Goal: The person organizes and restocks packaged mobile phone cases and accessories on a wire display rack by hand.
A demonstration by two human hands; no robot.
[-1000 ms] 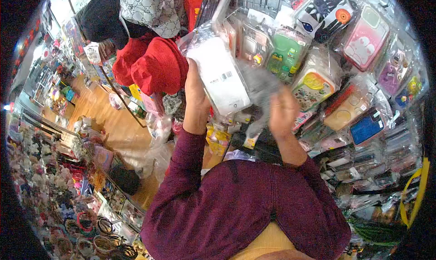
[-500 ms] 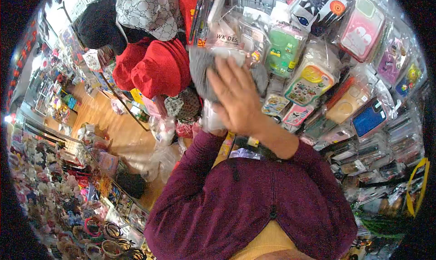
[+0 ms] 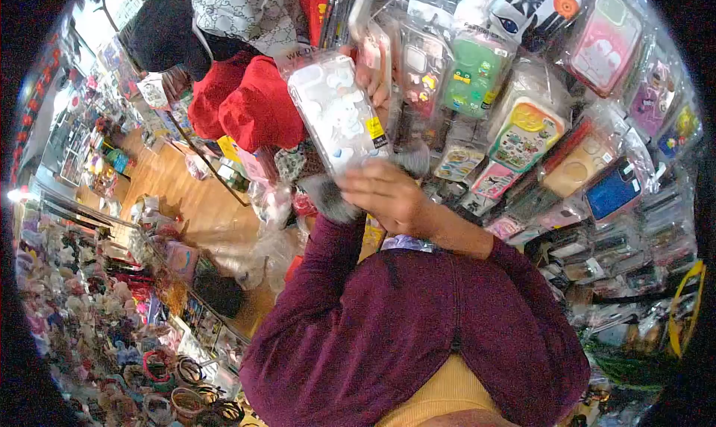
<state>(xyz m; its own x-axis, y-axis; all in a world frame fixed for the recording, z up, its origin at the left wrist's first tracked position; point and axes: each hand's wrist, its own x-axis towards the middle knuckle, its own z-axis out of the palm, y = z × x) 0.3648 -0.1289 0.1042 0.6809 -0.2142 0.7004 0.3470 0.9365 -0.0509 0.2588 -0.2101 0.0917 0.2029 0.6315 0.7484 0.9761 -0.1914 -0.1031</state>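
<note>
A clear phone case in a plastic packet, with pale cartoon figures and a yellow-and-black label, is tilted in front of me. My left hand grips it from behind; only some fingers show past its right edge. At the packet's lower end is my right hand, fingers together over a grey cloth, part of which sticks out on both sides. Much of the cloth is hidden under that hand.
Packaged phone cases hang on the right, including a green one and a blue one. Red hats and a black cap hang at upper left. Hair accessories fill the lower left beside the wooden floor.
My right hand and the grey cloth have moved down from over the packet to its lower end. The phone case is now uncovered and has shifted left.
</note>
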